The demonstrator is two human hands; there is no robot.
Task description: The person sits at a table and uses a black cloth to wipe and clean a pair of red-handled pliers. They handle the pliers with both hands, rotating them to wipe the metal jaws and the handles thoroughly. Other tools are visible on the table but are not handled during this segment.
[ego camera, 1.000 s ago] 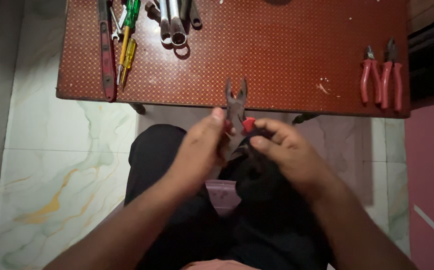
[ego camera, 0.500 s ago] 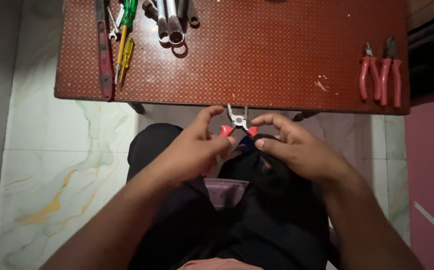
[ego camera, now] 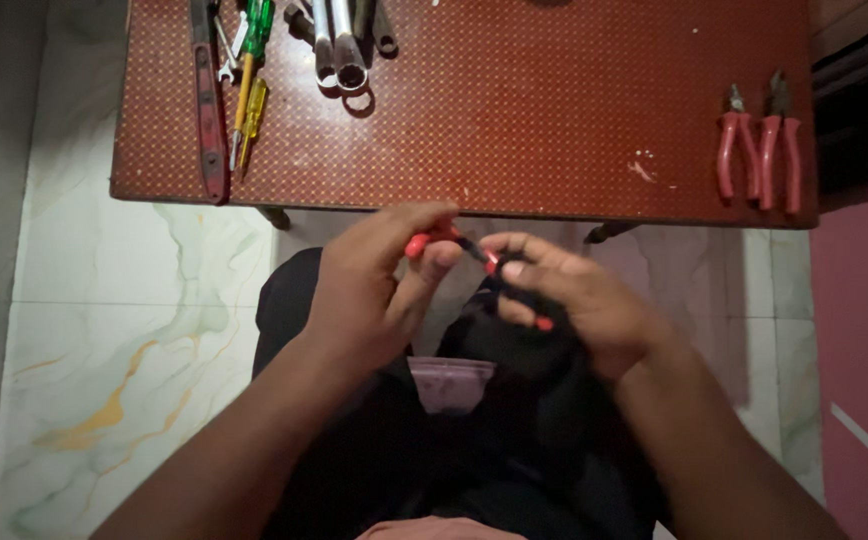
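Observation:
My left hand (ego camera: pixel 374 280) and my right hand (ego camera: pixel 564 295) meet just below the near edge of the red patterned table (ego camera: pixel 554 110), over my lap. Between them I hold a small pair of pliers with red handles (ego camera: pixel 454 243); my left fingers pinch one red handle end, and my right hand wraps the other part together with a dark cloth (ego camera: pixel 524 340). The plier jaws are hidden behind my fingers.
At the table's right end lie two red-handled pliers (ego camera: pixel 759 145). At the far left are a long red tool (ego camera: pixel 209 100), a green and a yellow screwdriver (ego camera: pixel 249 95) and several metal spanners (ego camera: pixel 344 45). Marble floor lies on the left, a pink surface on the right.
The pliers were upright with jaws pointing at the table; now they are turned sideways and the jaws are hidden. Both hands rotated, and my left hand rose slightly.

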